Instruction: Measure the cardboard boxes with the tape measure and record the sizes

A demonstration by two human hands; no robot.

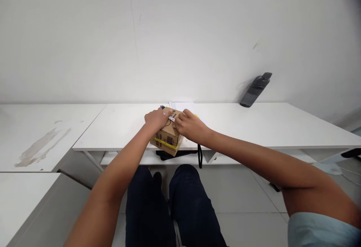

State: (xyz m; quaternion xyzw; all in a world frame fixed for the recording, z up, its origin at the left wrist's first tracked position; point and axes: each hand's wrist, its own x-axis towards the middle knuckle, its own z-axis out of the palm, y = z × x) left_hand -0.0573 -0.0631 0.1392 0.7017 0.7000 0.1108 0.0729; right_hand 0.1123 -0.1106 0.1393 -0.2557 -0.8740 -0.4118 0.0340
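Note:
A small brown cardboard box (168, 131) sits tilted at the front edge of the white table. A narrow yellow band (165, 143) with dark marks runs along its lower side. My left hand (156, 119) is closed on the far left part of the box, thumb on its top. My right hand (189, 125) is closed in a pinch against the box's right top edge; what its fingertips hold is hidden. Between the two hands lies a short white strip (172, 118) with a bit of red. Something yellow (196, 116) peeks out behind my right hand.
A dark bottle (255, 90) stands on the white table (225, 126) near the wall. White paper (182, 106) lies behind the box. On the shelf below is a black object (176, 154), with a black strap (200, 156) hanging by it. Another table (70, 119) adjoins at left.

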